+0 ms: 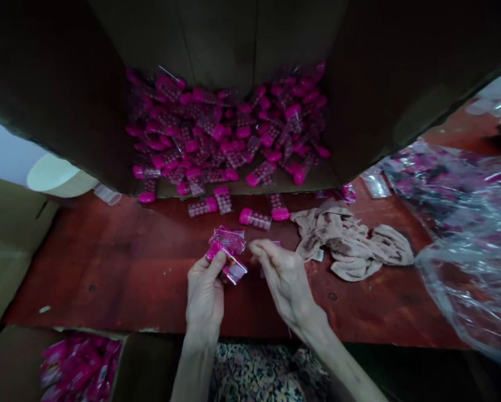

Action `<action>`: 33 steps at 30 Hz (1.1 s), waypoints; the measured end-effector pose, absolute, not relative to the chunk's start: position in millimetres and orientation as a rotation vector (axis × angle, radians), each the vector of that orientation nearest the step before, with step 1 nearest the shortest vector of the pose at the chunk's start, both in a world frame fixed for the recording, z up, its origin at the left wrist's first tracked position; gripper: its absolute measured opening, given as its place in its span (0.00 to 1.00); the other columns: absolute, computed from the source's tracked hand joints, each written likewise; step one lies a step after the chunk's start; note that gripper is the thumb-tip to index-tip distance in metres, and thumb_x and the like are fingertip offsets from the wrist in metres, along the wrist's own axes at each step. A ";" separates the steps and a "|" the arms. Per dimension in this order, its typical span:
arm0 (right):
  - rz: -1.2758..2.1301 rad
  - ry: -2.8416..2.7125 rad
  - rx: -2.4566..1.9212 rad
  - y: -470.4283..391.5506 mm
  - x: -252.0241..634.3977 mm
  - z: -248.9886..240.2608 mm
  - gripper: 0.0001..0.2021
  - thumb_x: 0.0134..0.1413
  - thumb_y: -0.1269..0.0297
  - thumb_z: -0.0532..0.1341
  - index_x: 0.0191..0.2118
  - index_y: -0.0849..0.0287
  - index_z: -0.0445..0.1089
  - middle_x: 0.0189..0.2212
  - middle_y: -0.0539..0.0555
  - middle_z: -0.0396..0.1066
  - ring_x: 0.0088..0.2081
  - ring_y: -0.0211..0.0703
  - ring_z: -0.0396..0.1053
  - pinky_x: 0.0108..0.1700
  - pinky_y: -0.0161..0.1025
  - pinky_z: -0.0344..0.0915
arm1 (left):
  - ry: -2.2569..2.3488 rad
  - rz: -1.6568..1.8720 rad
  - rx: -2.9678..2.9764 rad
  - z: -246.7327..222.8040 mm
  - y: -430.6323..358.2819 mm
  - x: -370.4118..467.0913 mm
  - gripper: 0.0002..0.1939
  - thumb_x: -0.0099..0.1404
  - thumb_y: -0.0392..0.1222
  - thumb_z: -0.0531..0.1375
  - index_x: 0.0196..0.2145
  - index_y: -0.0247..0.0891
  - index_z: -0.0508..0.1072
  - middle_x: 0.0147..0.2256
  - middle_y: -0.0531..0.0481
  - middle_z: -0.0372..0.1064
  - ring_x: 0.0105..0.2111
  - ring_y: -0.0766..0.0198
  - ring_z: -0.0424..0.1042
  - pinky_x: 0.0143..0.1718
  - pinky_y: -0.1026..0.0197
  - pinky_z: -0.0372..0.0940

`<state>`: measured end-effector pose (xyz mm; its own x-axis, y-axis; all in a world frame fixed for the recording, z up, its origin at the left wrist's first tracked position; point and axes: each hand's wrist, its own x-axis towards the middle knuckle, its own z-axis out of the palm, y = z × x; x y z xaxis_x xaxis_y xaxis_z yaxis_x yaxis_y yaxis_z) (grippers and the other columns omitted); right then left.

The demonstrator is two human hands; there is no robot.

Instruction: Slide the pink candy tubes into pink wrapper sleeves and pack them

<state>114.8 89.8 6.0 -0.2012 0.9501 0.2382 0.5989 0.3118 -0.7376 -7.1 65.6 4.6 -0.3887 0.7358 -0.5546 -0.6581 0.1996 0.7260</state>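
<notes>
Red tabletop (108,268) runs below an open cardboard box (221,44) of pink-capped tubes (234,134). Above its near edge, the left hand (206,290) pinches a small pink packet (234,270) between thumb and fingers; the right hand (282,273), just beside, has its fingertips together, their contents unclear.
</notes>
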 end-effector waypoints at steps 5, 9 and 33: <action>0.199 -2.096 -1.647 128.3 118.5 -14.8 0.13 0.56 0.68 0.56 0.46 0.66 0.69 0.42 0.67 0.68 0.47 0.61 0.59 0.45 0.53 0.60 | 1.252 1.597 -0.040 6.8 72.0 -22.7 0.14 0.37 0.38 0.72 0.22 0.33 0.73 0.19 0.56 0.69 0.17 0.75 0.63 0.15 0.72 0.55; 0.183 -2.128 -1.645 126.9 120.0 -24.4 0.11 0.56 0.70 0.54 0.42 0.67 0.69 0.39 0.66 0.68 0.43 0.59 0.59 0.44 0.53 0.60 | 1.198 1.618 -0.059 6.3 75.7 -24.7 0.13 0.41 0.37 0.71 0.23 0.33 0.72 0.20 0.56 0.69 0.17 0.74 0.63 0.15 0.71 0.54; 0.264 -1.501 -1.497 48.8 121.6 4.7 0.11 0.49 0.68 0.63 0.41 0.59 0.65 0.35 0.55 0.66 0.37 0.44 0.67 0.39 0.41 0.69 | 1.137 1.701 -0.015 7.0 92.6 18.5 0.06 0.52 0.40 0.66 0.28 0.36 0.74 0.29 0.53 0.74 0.29 0.69 0.71 0.37 0.62 0.62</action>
<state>121.6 48.8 4.7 0.2187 0.8603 0.4604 0.6520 0.2223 -0.7249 18.5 92.6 7.0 -0.4577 0.7332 -0.5029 -0.7451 -0.0077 0.6669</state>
